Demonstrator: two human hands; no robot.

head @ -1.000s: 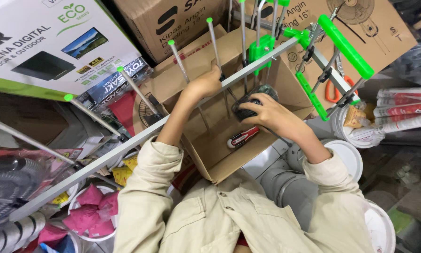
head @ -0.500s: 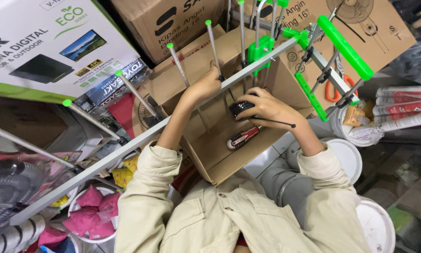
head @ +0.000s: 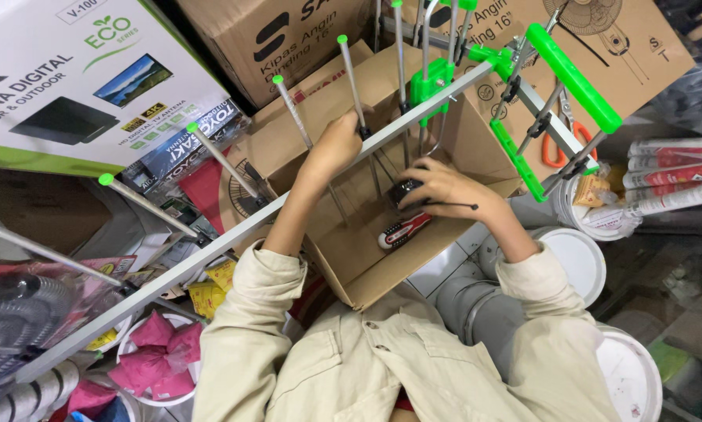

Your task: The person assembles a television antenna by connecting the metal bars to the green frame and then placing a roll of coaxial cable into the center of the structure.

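Observation:
A long aluminium antenna boom (head: 234,234) with thin rods tipped in green runs diagonally across the view. My left hand (head: 337,145) is closed around the boom near a rod. My right hand (head: 445,190) holds a small black part (head: 405,192) just under the boom, and a thin black wire sticks out past my fingers. Below both hands sits an open cardboard box (head: 351,262) with a red-and-black screwdriver (head: 402,232) lying inside. A green plastic frame (head: 574,66) is fixed at the boom's far end.
Large cardboard boxes (head: 304,39) and a white-and-green carton (head: 69,78) are stacked behind. White buckets (head: 582,262) and a grey pipe (head: 476,309) stand at the right, beside tubes (head: 671,176) and orange-handled scissors (head: 558,148). Pink packets fill a tub (head: 152,363) at lower left.
My right hand has turned the black part and brought it slightly left, closer under the boom, with a thin wire now showing. My left hand keeps its hold on the boom.

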